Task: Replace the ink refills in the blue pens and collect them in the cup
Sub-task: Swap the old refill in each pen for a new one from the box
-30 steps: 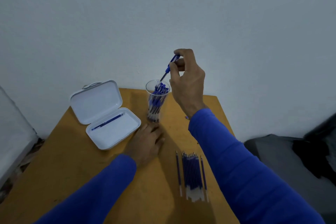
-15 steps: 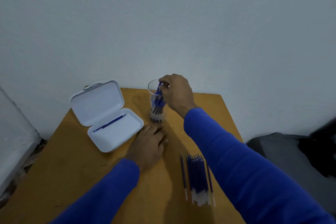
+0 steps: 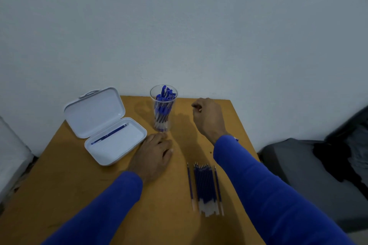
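A person in blue sleeves is sitting at a brown counter set against a pale wall. A clear cup is standing upright near the counter's far edge, packed with blue pens, caps up. The left hand is lying palm down on the counter just in front of the cup, fingers relaxed and holding nothing. The right hand is hovering to the right of the cup and clear of it, fingers loosely curled with nothing in its grasp. To the left, a white case is lying open, its lid tilted back, with a single blue pen lying diagonally inside. Closer to the camera, a row of ink refills is lying side by side on the counter, between the two forearms.
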`<state>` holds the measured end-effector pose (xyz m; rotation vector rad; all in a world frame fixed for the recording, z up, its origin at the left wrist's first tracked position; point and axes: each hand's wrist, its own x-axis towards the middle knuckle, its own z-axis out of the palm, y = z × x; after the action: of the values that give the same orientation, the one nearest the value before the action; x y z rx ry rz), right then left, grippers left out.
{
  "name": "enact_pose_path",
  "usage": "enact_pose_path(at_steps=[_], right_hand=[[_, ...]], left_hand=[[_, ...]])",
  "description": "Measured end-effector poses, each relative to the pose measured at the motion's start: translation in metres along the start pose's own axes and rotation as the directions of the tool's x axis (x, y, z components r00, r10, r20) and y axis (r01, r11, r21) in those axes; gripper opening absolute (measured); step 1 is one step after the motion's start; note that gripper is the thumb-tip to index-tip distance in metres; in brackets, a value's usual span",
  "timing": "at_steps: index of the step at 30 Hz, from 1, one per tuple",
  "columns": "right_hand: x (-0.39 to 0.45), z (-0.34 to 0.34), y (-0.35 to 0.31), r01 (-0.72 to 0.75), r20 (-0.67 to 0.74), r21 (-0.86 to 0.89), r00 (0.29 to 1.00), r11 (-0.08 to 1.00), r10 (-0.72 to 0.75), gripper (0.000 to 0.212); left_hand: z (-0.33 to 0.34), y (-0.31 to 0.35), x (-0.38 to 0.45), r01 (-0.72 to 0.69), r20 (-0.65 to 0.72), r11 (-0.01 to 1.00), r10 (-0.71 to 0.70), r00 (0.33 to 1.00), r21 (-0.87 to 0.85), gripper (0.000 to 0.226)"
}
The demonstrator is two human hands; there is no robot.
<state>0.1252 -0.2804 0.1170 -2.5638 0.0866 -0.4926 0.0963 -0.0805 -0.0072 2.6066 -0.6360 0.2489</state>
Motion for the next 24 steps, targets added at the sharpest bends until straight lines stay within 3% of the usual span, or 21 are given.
enact_pose_path(at_steps=[3,9,15,24], right_hand=[[-0.01,0.005,0.036,-0.131,0.099,-0.122,0.985,0.984,0.144,0.028],[-0.024,0.011,0.072,-0.088,0.228,-0.342,0.958,0.936,0.173,0.025],[-0.032,0.018,0.082,-0.058,0.2,-0.331,0.971,0.942,0.13,0.034],[-0.032,0.032,0.086,-0.03,0.161,-0.316,0.983,0.948,0.085,0.028]], left_hand=[[0.0,0.0,0.0,0.009,0.006,1.0,-0.009,1.0,0.007,0.042],[-0.002,0.003,0.0,0.009,-0.003,1.0,-0.009,1.0,0.013,0.042],[-0.002,0.001,0.0,0.008,0.008,1.0,-0.008,1.0,0.017,0.043],[-0.003,0.002,-0.001,0.012,0.011,1.0,-0.012,1.0,0.007,0.043]])
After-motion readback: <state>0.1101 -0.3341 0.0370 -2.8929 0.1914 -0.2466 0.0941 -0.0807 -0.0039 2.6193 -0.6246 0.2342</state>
